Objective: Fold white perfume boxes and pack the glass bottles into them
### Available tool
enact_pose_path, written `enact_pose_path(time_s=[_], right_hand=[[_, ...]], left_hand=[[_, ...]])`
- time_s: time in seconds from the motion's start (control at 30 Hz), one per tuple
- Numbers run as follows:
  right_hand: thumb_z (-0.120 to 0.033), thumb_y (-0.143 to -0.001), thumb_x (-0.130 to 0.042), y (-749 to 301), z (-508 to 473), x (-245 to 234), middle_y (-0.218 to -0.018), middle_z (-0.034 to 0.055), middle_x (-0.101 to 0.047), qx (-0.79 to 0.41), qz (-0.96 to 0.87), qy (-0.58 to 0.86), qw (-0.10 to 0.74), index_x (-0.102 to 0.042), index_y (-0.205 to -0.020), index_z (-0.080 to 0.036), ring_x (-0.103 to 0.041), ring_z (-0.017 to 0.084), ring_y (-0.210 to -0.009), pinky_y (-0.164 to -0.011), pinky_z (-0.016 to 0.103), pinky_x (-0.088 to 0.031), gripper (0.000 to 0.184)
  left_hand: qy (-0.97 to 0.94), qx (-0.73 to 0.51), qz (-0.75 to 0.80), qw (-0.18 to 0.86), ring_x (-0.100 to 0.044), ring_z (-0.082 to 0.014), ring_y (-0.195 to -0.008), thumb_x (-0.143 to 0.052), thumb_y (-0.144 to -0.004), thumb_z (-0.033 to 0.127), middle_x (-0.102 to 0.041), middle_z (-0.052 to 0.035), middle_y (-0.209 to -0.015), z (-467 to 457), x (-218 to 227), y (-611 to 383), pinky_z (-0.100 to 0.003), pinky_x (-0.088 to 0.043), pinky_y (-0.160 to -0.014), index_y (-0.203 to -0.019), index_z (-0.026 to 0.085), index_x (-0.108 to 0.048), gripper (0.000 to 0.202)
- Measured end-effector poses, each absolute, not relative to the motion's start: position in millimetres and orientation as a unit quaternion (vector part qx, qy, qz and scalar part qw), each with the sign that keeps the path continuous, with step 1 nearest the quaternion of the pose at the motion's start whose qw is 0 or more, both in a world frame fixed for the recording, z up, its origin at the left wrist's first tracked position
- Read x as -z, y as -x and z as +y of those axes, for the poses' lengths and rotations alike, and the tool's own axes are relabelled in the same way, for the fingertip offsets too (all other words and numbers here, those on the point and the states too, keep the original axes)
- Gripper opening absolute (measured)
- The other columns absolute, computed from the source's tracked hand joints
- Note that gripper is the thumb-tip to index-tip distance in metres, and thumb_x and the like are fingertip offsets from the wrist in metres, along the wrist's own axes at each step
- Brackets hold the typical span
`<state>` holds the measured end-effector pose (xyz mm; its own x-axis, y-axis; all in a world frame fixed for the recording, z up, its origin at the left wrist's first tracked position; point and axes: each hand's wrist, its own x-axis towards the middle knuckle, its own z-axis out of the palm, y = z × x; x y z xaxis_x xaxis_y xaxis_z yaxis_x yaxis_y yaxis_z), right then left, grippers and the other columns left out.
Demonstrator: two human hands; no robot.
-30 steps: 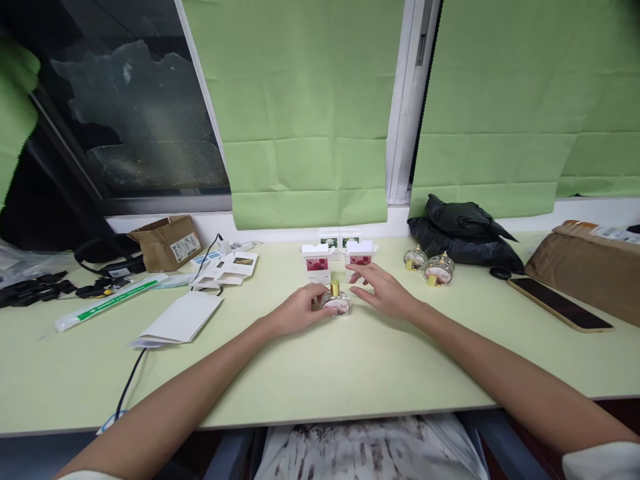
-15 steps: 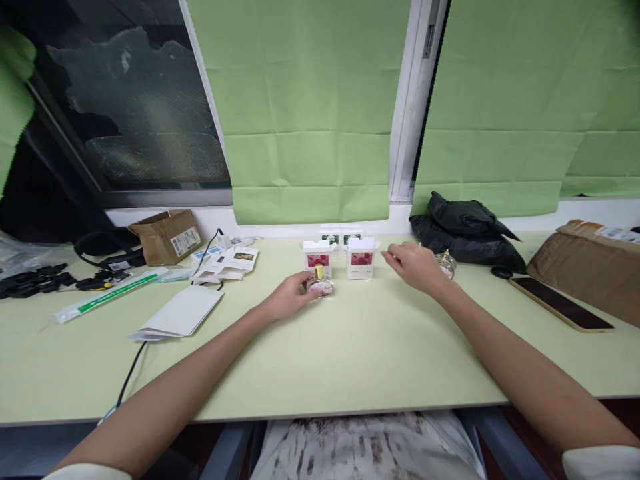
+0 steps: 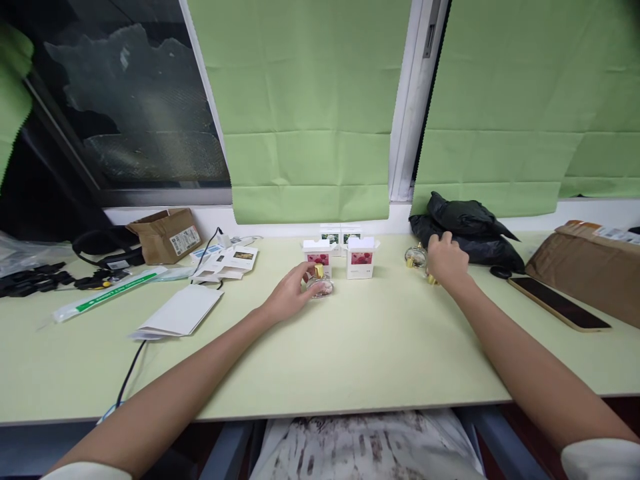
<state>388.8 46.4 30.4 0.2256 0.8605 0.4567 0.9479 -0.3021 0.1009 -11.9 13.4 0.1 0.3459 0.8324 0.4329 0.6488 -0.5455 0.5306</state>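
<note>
My left hand (image 3: 289,293) is wrapped round a small round glass perfume bottle (image 3: 321,285) with a gold cap, lying on the pale green table (image 3: 320,353) just in front of the left of two open white boxes (image 3: 317,255) with pink labels. My right hand (image 3: 447,261) is far to the right, curled over a second perfume bottle whose gold cap pokes out below the fingers. A third bottle (image 3: 415,256) stands just left of that hand. The right white box (image 3: 361,257) stands between the two hands.
A black plastic bag (image 3: 465,230) lies behind my right hand. A phone (image 3: 559,303) and a brown parcel (image 3: 590,260) sit at the right. Flat white cartons (image 3: 225,263), a folded card (image 3: 180,315), a cable (image 3: 131,377) and a small cardboard box (image 3: 167,237) are at the left.
My left hand slid the perfume bottle forward to the white boxes. My right hand left the middle and reached right onto the bottle by the black bag.
</note>
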Motion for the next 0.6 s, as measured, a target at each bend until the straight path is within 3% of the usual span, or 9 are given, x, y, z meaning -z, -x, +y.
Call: enact_pose_path(time_s=[0.37, 0.6], right_hand=[[-0.024, -0.083, -0.08, -403, 57, -24, -0.124, 0.025, -0.059, 0.163, -0.572, 0.8, 0.08, -0.057, -0.131, -0.005, -0.069, 0.037, -0.113, -0.083, 0.04, -0.058, 0.057], [-0.023, -0.082, -0.081, -403, 62, -21, -0.126, 0.0275, -0.058, 0.159, -0.576, 0.798, 0.071, -0.057, -0.131, -0.003, -0.069, 0.037, -0.113, -0.085, 0.039, -0.056, 0.058]], left_hand=[[-0.809, -0.353, 0.453, 0.125, -0.062, -0.0224, -0.1, -0.057, -0.102, 0.052, -0.067, -0.0078, -0.125, 11, 0, 11, -0.035, -0.048, -0.089, -0.143, 0.025, -0.053, 0.05], [-0.809, -0.355, 0.45, 0.13, -0.062, -0.0208, -0.1, -0.057, -0.103, 0.049, -0.067, -0.0057, -0.12, 11, -1, 11, -0.034, -0.048, -0.088, -0.145, 0.027, -0.051, 0.047]])
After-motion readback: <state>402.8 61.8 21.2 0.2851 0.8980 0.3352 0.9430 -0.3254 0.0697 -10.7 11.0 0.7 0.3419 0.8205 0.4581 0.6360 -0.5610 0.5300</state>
